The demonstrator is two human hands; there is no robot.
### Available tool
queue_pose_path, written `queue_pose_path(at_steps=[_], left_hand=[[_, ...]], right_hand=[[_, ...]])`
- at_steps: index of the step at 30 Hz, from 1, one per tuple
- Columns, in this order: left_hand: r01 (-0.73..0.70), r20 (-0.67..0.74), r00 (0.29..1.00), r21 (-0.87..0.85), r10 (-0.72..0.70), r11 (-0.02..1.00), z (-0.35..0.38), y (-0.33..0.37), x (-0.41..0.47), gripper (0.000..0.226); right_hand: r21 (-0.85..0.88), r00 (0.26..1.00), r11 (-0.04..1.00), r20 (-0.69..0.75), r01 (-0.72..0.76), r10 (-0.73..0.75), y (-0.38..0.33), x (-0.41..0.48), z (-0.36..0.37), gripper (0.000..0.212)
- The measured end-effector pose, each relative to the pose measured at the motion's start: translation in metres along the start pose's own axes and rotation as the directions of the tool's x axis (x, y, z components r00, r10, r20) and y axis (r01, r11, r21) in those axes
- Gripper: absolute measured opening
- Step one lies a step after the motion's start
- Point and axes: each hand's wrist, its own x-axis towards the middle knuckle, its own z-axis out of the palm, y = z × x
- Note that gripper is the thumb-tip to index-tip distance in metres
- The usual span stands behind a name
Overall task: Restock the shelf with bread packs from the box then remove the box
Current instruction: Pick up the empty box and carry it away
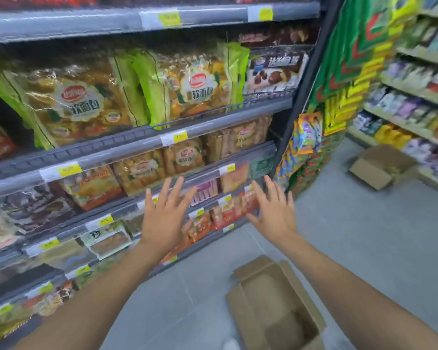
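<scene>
The left grip (165,218) and right grip (273,213) are held out with fingers spread apart, nothing grasped. Bread packs (79,104) are stacked on the shelf (137,138) — the box (271,299) is seen open on the floor (364,236).

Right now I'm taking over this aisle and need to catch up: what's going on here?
A person is restocking bread. The left hand and right hand are both open with fingers spread, held out in front of the shelves and holding nothing. Big green-edged bread packs stand on the shelf above them. The cardboard box on the floor below the right arm lies open and looks empty, so removing it seems to be what is left. A second box sits farther down the aisle.
</scene>
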Motion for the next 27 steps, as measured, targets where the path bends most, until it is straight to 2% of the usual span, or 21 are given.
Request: queue_pose_path(at_steps=[2, 7, 11, 14, 20, 27], left_hand=[[-0.057, 0.017, 0.998, -0.031, 0.058, 0.998, 0.008, 0.022, -0.005, 0.084], [-0.197, 0.122, 0.97, -0.116, 0.211, 0.974, 0.039, 0.092, -0.006, 0.09], [-0.342, 0.185, 0.913, -0.141, 0.364, 0.929, 0.067, 0.155, 0.0, 0.088], [-0.428, 0.208, 0.87, -0.131, 0.447, 0.894, 0.091, 0.195, 0.003, 0.085], [-0.496, 0.373, 0.778, -0.13, 0.506, 0.858, 0.16, 0.254, 0.01, 0.087], [-0.558, 0.548, 0.663, -0.094, 0.511, 0.825, 0.268, 0.297, 0.017, 0.085]], right_hand=[[-0.011, 0.997, 0.998, 0.037, -0.068, 0.068, 0.022, -0.031, -0.004, 0.097], [-0.034, 0.954, 0.961, 0.121, -0.273, 0.275, 0.081, -0.107, 0.009, 0.099], [-0.066, 0.886, 0.914, 0.228, -0.399, 0.404, 0.135, -0.159, 0.029, 0.089], [-0.076, 0.831, 0.866, 0.251, -0.494, 0.496, 0.168, -0.195, 0.047, 0.093], [-0.082, 0.631, 0.716, 0.412, -0.693, 0.658, 0.217, -0.248, 0.103, 0.097], [-0.072, 0.374, 0.509, 0.592, -0.858, 0.714, 0.239, -0.288, 0.207, 0.108]])
